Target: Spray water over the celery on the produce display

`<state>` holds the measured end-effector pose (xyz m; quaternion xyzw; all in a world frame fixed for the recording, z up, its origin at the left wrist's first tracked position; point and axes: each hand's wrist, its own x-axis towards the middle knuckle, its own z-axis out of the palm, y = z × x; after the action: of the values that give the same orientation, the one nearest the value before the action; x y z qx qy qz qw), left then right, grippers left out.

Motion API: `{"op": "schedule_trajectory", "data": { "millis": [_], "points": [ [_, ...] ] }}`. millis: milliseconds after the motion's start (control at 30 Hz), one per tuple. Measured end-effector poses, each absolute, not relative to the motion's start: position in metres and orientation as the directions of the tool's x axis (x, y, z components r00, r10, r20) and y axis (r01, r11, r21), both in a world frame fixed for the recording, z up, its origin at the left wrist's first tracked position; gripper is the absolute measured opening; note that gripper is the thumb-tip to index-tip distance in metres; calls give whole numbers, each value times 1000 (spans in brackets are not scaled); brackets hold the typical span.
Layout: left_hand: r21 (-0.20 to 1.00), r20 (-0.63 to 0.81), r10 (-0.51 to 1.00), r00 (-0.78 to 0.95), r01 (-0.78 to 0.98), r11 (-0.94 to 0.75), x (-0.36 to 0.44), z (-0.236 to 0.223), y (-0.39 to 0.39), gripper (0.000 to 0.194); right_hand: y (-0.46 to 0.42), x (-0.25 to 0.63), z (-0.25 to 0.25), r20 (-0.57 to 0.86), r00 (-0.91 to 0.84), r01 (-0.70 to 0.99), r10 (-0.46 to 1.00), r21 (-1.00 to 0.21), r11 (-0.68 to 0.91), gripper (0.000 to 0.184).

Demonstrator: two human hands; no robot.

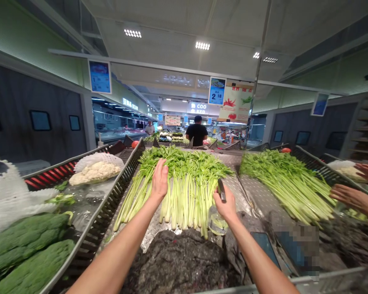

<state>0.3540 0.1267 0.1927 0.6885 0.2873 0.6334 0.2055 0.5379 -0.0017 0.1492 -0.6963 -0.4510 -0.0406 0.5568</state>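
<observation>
A broad row of celery stalks (184,183) with leafy tops lies on a metal display tray (248,192) in front of me. My left hand (159,179) rests flat on the left part of the celery, fingers together and stretched out. My right hand (224,202) is closed around a small clear spray bottle (217,222) with a dark trigger, held at the right edge of the celery.
A dark grey cloth (178,261) lies in the near part of the tray. Left bin holds cauliflower (93,173) and broccoli (27,245). A second celery pile (288,183) lies right, where another person's hands (355,198) reach in. A person in black (196,132) stands far back.
</observation>
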Motion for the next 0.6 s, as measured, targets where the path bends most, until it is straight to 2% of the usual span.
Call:
{"op": "schedule_trajectory", "data": {
  "millis": [300,467,600],
  "points": [
    [650,755,654,48,80,-756,368,190,124,46,-13,559,161,588,628,692,510,-721,-20,24],
    [652,748,659,82,90,-752,372,187,120,46,-12,568,145,546,654,677,524,-731,-84,23],
    [650,746,659,93,110,-752,370,186,120,46,-14,571,139,561,664,676,495,-733,-76,24]
  ]
}}
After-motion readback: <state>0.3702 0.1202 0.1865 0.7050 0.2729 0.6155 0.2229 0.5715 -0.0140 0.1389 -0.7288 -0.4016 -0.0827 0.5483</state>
